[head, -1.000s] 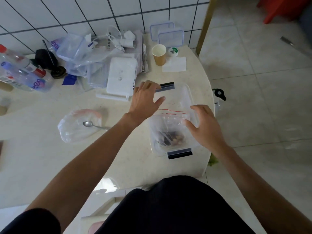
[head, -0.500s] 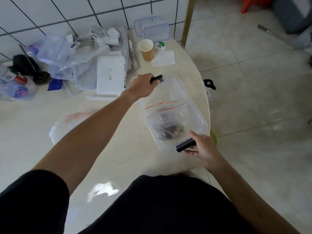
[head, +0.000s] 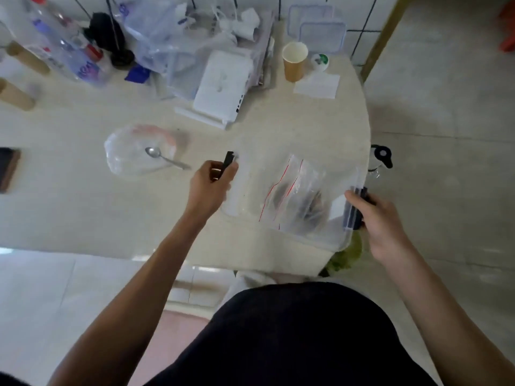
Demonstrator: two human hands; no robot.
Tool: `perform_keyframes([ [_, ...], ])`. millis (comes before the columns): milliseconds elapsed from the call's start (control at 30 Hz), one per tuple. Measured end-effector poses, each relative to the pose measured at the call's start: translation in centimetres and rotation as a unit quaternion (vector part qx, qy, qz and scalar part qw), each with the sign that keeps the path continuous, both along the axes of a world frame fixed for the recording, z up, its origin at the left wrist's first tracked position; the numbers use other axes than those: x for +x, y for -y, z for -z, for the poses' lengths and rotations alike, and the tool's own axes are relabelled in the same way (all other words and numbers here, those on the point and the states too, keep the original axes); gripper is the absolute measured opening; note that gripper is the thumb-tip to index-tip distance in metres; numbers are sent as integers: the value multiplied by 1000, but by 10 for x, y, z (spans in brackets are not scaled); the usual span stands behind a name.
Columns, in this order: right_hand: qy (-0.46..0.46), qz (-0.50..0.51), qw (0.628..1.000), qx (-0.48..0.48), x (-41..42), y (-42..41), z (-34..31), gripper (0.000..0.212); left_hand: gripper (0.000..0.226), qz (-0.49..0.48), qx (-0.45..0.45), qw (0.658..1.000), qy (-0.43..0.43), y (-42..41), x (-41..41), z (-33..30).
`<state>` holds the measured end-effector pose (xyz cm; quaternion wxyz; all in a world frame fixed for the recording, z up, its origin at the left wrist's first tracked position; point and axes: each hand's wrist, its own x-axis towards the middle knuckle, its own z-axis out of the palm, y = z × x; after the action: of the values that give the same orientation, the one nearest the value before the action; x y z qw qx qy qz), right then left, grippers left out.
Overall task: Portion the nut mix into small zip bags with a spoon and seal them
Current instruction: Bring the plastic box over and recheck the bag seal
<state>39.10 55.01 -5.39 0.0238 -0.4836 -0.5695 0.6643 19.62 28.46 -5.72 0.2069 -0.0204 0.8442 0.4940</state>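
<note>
A pale, speckled counter (head: 278, 129) with a rounded right edge was seen from above, backed by a white tiled wall. Near that right edge a clear plastic container (head: 342, 232) was held at both ends, partly overhanging the counter's front edge. Inside it, zip bags (head: 289, 190) with red seal lines were lying, with dark nut mix dimly visible through the blurred plastic. The left hand (head: 211, 188) was curled round the dark latch (head: 228, 162) at the container's left end. The right hand (head: 373, 215) was closed round the dark latch (head: 355, 207) at the container's right end.

To the left of the container, well apart, a loose clear plastic bag (head: 131, 151) was spread on the counter, and a metal spoon (head: 164, 158) was resting on it, bowl to the left. Towards the wall, a white box (head: 223, 82) was lying beside a heap of clear plastic bags (head: 172, 37). Plastic bottles (head: 69, 51) were lying at the far left. A brown paper cup (head: 294, 62) was standing upright right of the white box, with two clear container lids (head: 320, 32) propped against the wall behind it and a white paper sheet (head: 317, 86) just beside it.
</note>
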Motion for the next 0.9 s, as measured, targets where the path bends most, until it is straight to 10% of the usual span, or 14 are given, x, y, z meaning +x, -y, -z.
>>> perform_keyframes([
  [433,-82,-404,911,-21,-1,-55,-11,26,65,-389,63,918,46,-1,311,3],
  [900,-84,-733,669,-87,161,64,-21,18,59,-734,110,669,-34,-58,665,-2],
])
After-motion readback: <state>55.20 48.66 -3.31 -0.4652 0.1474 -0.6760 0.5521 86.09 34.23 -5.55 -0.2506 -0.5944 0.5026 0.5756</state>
